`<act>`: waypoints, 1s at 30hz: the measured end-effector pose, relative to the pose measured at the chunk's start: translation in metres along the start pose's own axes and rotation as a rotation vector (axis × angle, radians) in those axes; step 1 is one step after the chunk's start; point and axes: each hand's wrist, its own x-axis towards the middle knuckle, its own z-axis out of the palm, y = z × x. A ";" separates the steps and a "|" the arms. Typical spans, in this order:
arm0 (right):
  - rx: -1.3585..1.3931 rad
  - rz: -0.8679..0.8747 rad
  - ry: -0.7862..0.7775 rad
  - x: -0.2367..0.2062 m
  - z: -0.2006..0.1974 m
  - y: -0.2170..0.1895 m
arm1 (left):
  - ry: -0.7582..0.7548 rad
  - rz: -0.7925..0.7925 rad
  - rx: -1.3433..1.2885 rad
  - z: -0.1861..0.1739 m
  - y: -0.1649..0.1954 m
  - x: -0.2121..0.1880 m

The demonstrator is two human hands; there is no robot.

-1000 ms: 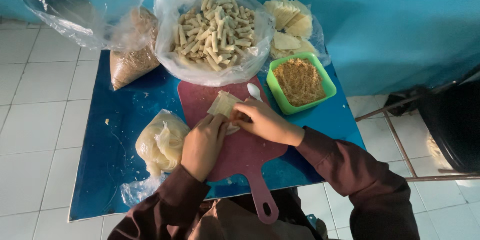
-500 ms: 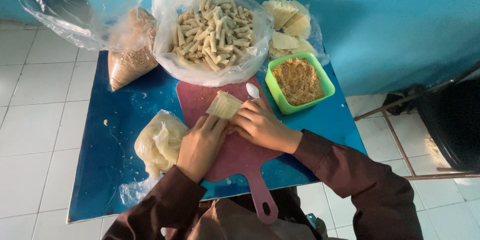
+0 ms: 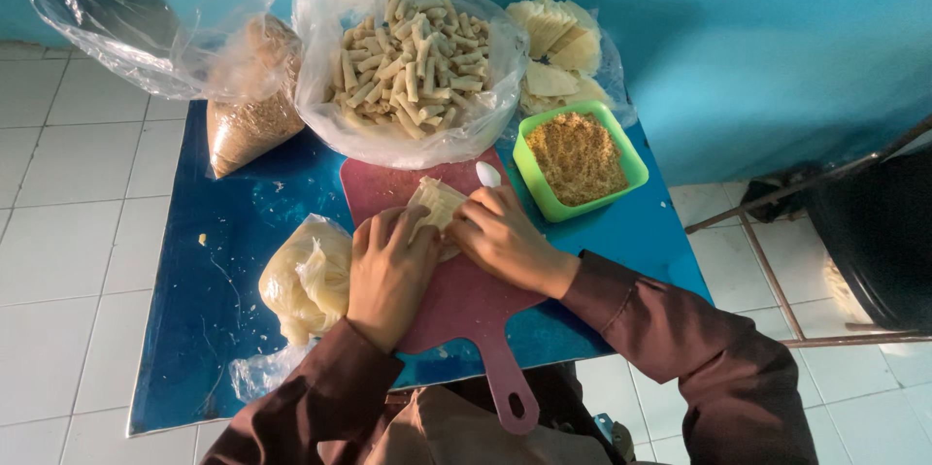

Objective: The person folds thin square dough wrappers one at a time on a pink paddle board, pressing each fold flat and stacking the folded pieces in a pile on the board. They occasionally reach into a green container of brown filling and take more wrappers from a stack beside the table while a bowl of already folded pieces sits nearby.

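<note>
Both hands work on a pale, thin pastry wrapper lying on a red cutting board. My left hand presses its fingers on the wrapper's near left edge. My right hand pinches the wrapper's right side, fingers curled over it. A white spoon lies just beyond my right hand. A green square bowl of brown crumbly filling stands to the right of the board.
On the blue table stand a big clear bag of rolled pastry sticks, a bag of brown crumbs, stacked wrappers at the back, and a bag of pale dough sheets at the left. A metal chair frame stands at the right.
Both hands have shifted slightly over the wrapper, folding it tighter; the wrapper looks more rolled up under the fingers. Nothing else on the table has moved.
</note>
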 end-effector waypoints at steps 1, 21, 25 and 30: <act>0.016 0.015 0.002 0.000 0.001 0.001 | 0.007 0.030 0.006 0.000 -0.001 -0.001; 0.059 0.047 0.010 0.004 0.001 0.000 | 0.027 -0.108 -0.074 0.004 -0.001 0.004; 0.032 0.083 0.039 0.003 0.005 -0.001 | 0.001 0.020 0.099 0.003 -0.001 -0.001; -0.015 0.036 0.066 -0.002 0.012 0.007 | -0.012 0.035 0.144 0.006 -0.002 -0.011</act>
